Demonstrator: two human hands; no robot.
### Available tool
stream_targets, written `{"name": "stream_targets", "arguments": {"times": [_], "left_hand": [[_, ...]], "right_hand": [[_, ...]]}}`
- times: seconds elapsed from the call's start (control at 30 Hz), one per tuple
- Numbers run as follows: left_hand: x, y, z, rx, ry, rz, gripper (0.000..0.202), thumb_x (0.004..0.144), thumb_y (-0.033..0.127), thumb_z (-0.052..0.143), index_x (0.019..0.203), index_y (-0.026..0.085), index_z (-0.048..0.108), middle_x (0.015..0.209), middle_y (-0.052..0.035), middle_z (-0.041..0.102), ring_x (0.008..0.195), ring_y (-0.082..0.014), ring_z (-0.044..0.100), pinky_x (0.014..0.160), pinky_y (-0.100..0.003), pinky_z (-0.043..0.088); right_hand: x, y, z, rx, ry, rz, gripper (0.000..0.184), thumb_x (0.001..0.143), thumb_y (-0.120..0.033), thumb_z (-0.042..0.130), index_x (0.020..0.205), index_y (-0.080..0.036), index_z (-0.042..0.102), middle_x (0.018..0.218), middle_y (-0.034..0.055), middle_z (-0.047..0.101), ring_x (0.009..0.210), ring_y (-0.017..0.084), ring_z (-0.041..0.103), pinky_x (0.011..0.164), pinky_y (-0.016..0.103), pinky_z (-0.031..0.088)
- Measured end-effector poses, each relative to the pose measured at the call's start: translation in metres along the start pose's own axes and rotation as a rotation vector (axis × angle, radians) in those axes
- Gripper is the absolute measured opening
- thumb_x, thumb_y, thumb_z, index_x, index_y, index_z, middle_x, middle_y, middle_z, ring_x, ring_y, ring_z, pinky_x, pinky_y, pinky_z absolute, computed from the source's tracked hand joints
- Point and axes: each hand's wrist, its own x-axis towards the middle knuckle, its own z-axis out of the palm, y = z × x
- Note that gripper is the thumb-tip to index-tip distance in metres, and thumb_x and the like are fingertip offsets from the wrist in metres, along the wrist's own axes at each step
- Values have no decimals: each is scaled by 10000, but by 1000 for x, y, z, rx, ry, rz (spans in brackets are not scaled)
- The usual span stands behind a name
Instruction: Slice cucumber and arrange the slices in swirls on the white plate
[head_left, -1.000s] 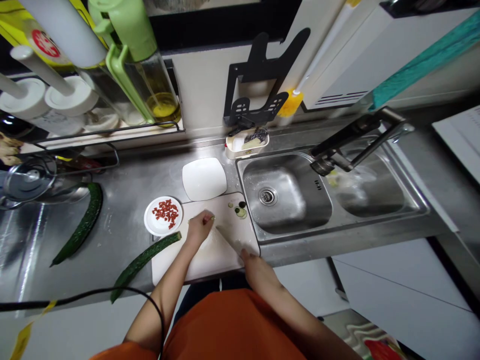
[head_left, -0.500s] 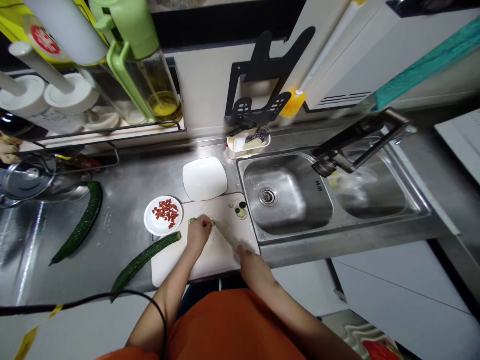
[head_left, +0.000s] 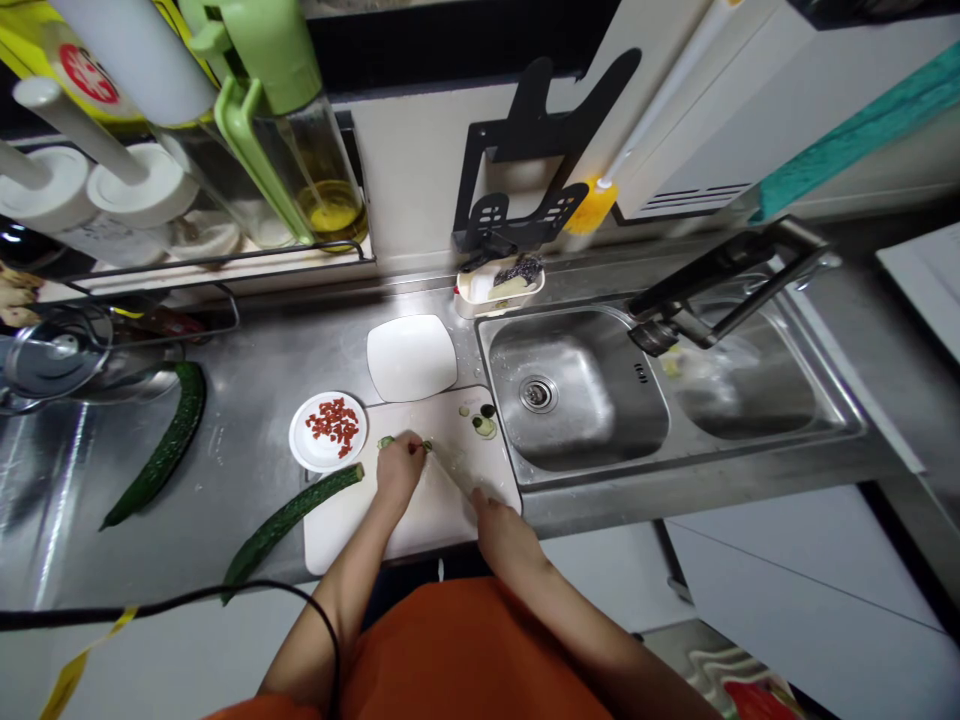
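Note:
My left hand (head_left: 399, 468) is closed over a piece of cucumber (head_left: 385, 442) on the white cutting board (head_left: 352, 535); most of the piece is hidden by the fingers. In my right hand (head_left: 501, 528) is the handle of a knife (head_left: 451, 474), its blade slanting up and left to the cucumber's end by my left fingertips. Several cucumber slices (head_left: 484, 427) lie at the board's upper right. A cut cucumber (head_left: 300, 515) rests partly on the board's left edge, and a whole cucumber (head_left: 165, 455) lies farther left on the steel counter.
A white plate of chopped red bits (head_left: 306, 452) stands beside the board, and a white square plate (head_left: 411, 358) is behind it. To the right is a double sink (head_left: 600, 440) with a dark faucet (head_left: 705, 280). A black cable (head_left: 187, 592) crosses the lower left.
The knife blade and my right hand have shifted very slightly to the left. My left hand keeps its hold on the cucumber. The view has moved a little.

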Motion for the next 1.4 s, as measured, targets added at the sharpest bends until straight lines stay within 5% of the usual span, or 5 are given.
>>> {"name": "stream_targets", "arguments": {"times": [0.63,0.93,1.4], "left_hand": [[2,1,0,16,-31,-31,112,776,238,562,812,224,667,758,-3,690,710,-139,597,653,-235,374],[0,4,-1,14,-22,-10,116,775,275,581,819,218,671,764,-9,693,706,-137,593,649,-227,369],[-5,-17,-52,186,88,-99,185,816,358,516,874,249,654,788,-22,700,705,-161,615,618,-233,348]], "right_hand": [[-3,-15,-17,47,-75,51,502,832,17,264,1244,-129,511,1034,150,670,966,265,646,722,309,485],[-6,-4,-10,49,-89,54,530,782,51,301,1229,-134,518,1009,141,686,920,265,665,666,302,489],[-6,12,11,35,-17,5,540,781,63,257,1205,-118,538,982,149,681,897,244,663,662,290,465]]}}
